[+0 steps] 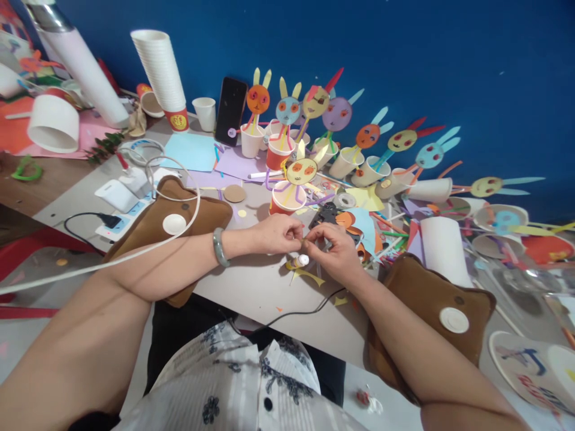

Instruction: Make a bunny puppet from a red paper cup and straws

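My left hand (pixel 281 234) and my right hand (pixel 335 248) meet above the table, fingertips pinched close together. Whatever sits between the fingertips is too small to name. Just below them stands a small glue bottle (pixel 297 261) with a white cap, by yellow paper scraps (pixel 309 276). Behind my hands a yellow paper rabbit face (pixel 302 172) rises from a red and white paper cup (pixel 287 199) with purple strips hanging over its rim. Right of it lie a black tool (pixel 330 214), partly hidden by my right hand, and a roll of clear tape (pixel 345 200).
Several cups with rabbit heads line the blue wall. A tall cup stack (pixel 159 75), a phone (pixel 230 111) and a white thermos (pixel 83 69) stand at the back left. Brown cushions (pixel 202 209) lie under my forearms. A white cable (pixel 135 256) crosses over my left arm near a power strip (pixel 130 218).
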The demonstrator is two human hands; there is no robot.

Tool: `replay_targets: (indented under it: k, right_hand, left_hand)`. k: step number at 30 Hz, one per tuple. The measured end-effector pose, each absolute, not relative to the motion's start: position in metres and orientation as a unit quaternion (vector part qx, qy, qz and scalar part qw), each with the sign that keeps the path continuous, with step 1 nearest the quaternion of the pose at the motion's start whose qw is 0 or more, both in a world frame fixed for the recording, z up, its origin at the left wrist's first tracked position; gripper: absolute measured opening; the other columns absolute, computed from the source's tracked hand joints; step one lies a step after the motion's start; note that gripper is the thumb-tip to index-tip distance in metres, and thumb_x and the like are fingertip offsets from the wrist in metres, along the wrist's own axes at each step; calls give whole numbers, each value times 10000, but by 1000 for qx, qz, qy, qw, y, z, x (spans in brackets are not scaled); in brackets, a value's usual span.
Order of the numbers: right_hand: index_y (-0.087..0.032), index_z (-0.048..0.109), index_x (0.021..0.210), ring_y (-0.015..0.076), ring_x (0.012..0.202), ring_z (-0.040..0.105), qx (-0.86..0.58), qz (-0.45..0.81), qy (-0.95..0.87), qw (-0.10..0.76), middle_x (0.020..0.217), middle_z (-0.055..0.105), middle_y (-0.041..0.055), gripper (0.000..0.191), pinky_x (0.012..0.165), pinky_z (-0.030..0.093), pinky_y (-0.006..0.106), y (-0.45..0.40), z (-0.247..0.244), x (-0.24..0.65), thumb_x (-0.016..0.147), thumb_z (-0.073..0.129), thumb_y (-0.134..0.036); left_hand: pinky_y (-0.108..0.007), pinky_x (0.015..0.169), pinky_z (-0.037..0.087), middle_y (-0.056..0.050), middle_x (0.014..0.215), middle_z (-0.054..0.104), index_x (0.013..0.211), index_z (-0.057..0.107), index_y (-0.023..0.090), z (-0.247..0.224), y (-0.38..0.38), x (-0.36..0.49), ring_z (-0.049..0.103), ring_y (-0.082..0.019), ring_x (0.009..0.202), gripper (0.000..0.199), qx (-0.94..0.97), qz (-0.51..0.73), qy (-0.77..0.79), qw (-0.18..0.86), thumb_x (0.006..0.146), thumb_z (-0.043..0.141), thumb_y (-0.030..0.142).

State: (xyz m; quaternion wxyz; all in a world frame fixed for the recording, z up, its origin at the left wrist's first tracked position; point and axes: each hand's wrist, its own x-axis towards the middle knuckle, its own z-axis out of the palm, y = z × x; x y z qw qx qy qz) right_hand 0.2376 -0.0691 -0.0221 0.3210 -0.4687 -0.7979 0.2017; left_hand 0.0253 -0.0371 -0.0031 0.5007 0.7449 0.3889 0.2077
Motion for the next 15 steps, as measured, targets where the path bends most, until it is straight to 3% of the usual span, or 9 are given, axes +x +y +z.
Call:
replay_targets:
  k: [9, 15]
  right_hand:
    - [-249, 588, 736, 200, 708, 609, -467, 205, -795, 330, 730, 688, 8, 196, 781, 428, 392, -66, -25, 240, 927, 610, -291]
    - [-247, 673, 795, 209, 740, 636, -465, 225, -785, 343, 773, 715, 19, 136, 775, 465, 386, -66, -22, 240, 917, 624, -279]
  left_hand:
    - [-235, 620, 367, 71, 585, 502, 699, 567, 183, -4, -37, 25, 473, -99, 603, 149, 737, 209, 393, 510, 765, 685, 246]
    - [-231, 607, 369, 50, 606, 569, 675, 589, 168, -9, -33, 25, 480, -91, 608, 184, 724, 221, 381, 531, 777, 686, 288]
